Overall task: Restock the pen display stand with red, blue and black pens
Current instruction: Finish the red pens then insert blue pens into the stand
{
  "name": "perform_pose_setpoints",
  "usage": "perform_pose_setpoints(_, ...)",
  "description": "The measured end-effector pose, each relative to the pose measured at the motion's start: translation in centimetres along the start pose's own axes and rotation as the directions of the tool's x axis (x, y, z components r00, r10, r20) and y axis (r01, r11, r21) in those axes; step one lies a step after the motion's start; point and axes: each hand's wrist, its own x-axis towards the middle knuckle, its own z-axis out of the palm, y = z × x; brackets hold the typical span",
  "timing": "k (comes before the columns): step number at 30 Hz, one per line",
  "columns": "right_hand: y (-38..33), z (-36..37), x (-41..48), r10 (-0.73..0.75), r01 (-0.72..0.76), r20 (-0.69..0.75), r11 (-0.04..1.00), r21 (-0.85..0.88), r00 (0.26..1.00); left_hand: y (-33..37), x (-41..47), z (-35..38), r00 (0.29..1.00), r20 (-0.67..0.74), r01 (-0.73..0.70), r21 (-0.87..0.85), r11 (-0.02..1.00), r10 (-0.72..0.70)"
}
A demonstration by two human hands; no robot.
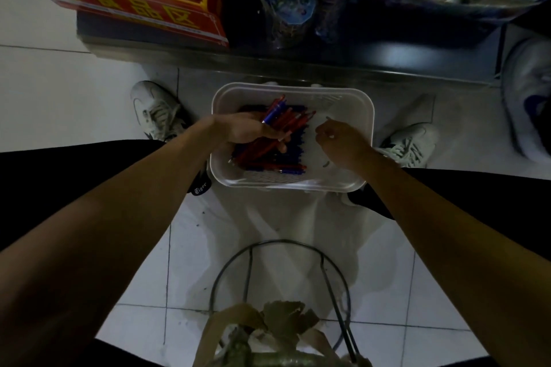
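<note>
— White tile floor (pixel 89 92) is filling most of your view. A dark shelf (pixel 387 53) is running across the top, with a red box (pixel 134 6) sitting at its left end.
— Where are the pens sitting?
— In the clear plastic tub (pixel 368 116), which is lying between your shoes (pixel 158 113), on the near side of the shelf. Red and blue loose pens (pixel 277 168) are lying in its left half.
— Left hand doing what?
— Your left hand (pixel 244 131) is curling round a bundle of red and blue pens (pixel 286 122) and holding it over the tub, with the far ends fanning out away from you.
— Right?
— Your right hand (pixel 343 143) is hovering over the tub's right half, fingers curling inward. I can't tell whether it's pinching anything: too dark and blurred there.
</note>
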Motion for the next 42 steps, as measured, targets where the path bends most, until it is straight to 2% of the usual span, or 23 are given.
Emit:
perform_pose_setpoints(4,-0.1,0.1,-0.1,0.013,-0.011,-0.041,0.999,0.053,0.999,-0.4,0.4,0.7,0.990,-0.141,-0.010,-0.061,0.998,0.001)
perform_pose_setpoints(8,-0.4,0.0,0.1,0.045,-0.018,-0.112,0.972,0.235,0.993,-0.9,0.9,1.6,0.969,-0.242,-0.023,0.100,0.995,0.047)
perform_pose_setpoints(15,-1.6,-0.4,-0.1,-0.021,0.055,-0.076,0.881,0.469,0.997,-1.1,1.3,2.2,0.919,-0.354,-0.058,0.312,0.948,0.173)
perform_pose_setpoints(18,-2.2,-0.4,-0.3,-0.054,0.083,-0.070,0.849,0.521,0.996,-1.2,1.8,2.5,0.915,-0.351,-0.029,0.440,0.898,0.201)
perform_pose_setpoints(21,-2.6,-0.3,-0.4,-0.078,0.105,-0.072,0.839,0.534,0.994,-1.2,1.9,3.0,0.911,-0.357,-0.002,0.494,0.869,0.205)
perform_pose_setpoints(26,-2.4,-0.4,-0.2,-0.036,0.039,-0.016,0.850,0.526,0.999,-1.2,1.8,3.0,0.888,-0.331,-0.067,0.594,0.802,0.320)
perform_pose_setpoints(29,-2.2,-0.6,0.0,-0.004,0.027,-0.049,0.881,0.473,0.999,-1.1,1.6,2.5,0.922,-0.288,-0.057,0.559,0.827,0.258)
perform_pose_setpoints(31,-1.6,-1.2,0.2,0.022,0.016,-0.101,0.932,0.363,0.995,-1.3,1.3,2.0,0.950,-0.260,0.001,0.559,0.829,0.174)
perform_pose_setpoints(34,-0.9,-2.3,-0.2,0.033,-0.012,-0.130,0.988,0.152,0.991,-1.9,1.2,1.5,0.955,-0.277,0.076,0.580,0.811,0.109)
perform_pose_setpoints(38,-1.1,-2.0,-0.8,-0.019,-0.010,-0.181,0.988,-0.157,0.983,-1.6,0.9,2.2,0.911,-0.384,0.098,0.561,0.822,0.153)
perform_pose_setpoints(42,-1.0,-1.5,-1.1,-0.021,-0.016,-0.131,0.961,-0.276,0.991,-1.8,1.1,2.5,0.822,-0.530,0.098,0.490,0.866,0.206)
